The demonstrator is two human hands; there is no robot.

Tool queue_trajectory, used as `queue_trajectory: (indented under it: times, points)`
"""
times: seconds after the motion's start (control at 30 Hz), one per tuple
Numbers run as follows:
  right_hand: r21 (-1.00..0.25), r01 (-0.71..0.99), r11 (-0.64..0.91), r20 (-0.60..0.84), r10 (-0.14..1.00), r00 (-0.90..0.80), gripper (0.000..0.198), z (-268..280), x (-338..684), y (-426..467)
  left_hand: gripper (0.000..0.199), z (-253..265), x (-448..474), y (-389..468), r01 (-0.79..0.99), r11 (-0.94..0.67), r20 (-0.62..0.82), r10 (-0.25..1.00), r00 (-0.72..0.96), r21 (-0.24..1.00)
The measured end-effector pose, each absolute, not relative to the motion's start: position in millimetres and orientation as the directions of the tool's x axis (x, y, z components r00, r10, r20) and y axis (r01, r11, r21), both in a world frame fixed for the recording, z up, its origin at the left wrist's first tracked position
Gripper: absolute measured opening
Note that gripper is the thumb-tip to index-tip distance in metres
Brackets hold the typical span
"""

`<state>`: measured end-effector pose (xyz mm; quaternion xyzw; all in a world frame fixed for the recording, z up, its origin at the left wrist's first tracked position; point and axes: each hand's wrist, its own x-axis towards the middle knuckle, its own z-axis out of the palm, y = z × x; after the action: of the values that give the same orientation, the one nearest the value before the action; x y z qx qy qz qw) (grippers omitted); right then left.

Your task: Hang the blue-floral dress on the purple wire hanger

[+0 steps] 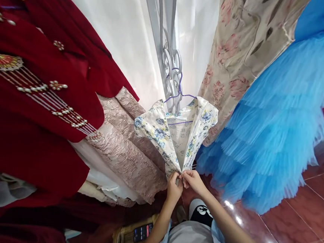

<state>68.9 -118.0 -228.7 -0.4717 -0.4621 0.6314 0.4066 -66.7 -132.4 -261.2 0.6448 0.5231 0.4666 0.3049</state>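
Note:
A white dress with blue and yellow flowers hangs on a thin purple hanger in front of me. The hanger's hook goes up to a grey metal rack. Its front gapes in a deep V, showing the inner fabric. At the bottom of that V my left hand pinches the dress's edge. My right hand pinches the same spot from the other side, fingertips nearly touching the left ones. Whatever small fastening lies between the fingers is hidden.
Left hang a dark red beaded garment and a pink textured dress. A beige floral dress and a blue tiered tulle dress hang on the right. Below, a phone lies on a wooden stool above red floor tiles.

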Motion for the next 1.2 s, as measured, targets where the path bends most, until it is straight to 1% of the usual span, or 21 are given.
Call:
queue_trajectory:
  times: [0.1,0.27,0.37,0.43,0.53,0.67,0.8,0.87,0.93,1.0,1.07,1.13,1.2]
  points:
    - [-0.969,-0.074,-0.237,-0.216,0.951,-0.221,0.027,-223,61,-125,0.018,-259,-73,-137,0.389,-0.286,0.291,0.956,0.048,0.876]
    - [-0.960,-0.073,-0.271,-0.247,0.938,-0.242,0.026,-210,54,-137,0.018,-257,-82,-145,0.379,-0.302,0.310,0.950,0.044,0.875]
    - [-0.949,-0.098,-0.301,-0.275,0.936,-0.219,0.028,-203,55,-139,0.017,-258,-81,-150,0.400,-0.327,0.333,0.941,0.056,0.856]
    - [-0.950,-0.124,-0.287,-0.262,0.947,-0.186,0.029,-195,57,-136,0.015,-258,-77,-153,0.403,-0.348,0.355,0.933,0.060,0.847]
    - [-0.963,-0.145,-0.226,-0.208,0.970,-0.128,0.030,-168,65,-121,0.016,-256,-73,-155,0.398,-0.377,0.374,0.923,0.088,0.836]
    - [-0.983,-0.147,-0.115,-0.099,0.989,-0.110,0.027,-110,78,-81,0.022,-253,-69,-157,0.430,-0.366,0.350,0.929,0.119,0.825]
    - [-0.976,-0.198,0.093,0.108,0.992,-0.066,0.026,-45,90,-28,0.023,-251,-58,-162,0.391,-0.276,0.269,0.960,0.073,0.878]
    - [-0.960,-0.221,0.172,0.184,0.982,-0.036,0.025,-14,94,-3,0.023,-249,-47,-168,0.374,-0.226,0.224,0.973,0.051,0.899]
    - [-0.944,-0.240,0.227,0.235,0.972,-0.006,0.023,14,97,19,0.023,-249,-36,-176,0.385,-0.205,0.191,0.979,0.076,0.900]
    - [-0.930,-0.270,0.250,0.252,0.967,0.027,0.021,36,100,35,0.024,-252,-25,-185,0.408,-0.184,0.158,0.983,0.095,0.894]
    - [-0.931,-0.286,0.226,0.233,0.972,0.011,0.019,49,103,41,0.024,-259,-20,-191,0.426,-0.152,0.127,0.988,0.086,0.892]
    - [-0.946,-0.262,0.193,0.217,0.974,-0.066,0.018,51,107,35,0.023,-263,-20,-191,0.435,-0.138,0.117,0.990,0.075,0.890]
    - [-0.956,-0.224,0.188,0.222,0.965,-0.137,0.016,44,112,22,0.020,-256,-27,-184,0.450,-0.186,0.170,0.982,0.076,0.873]
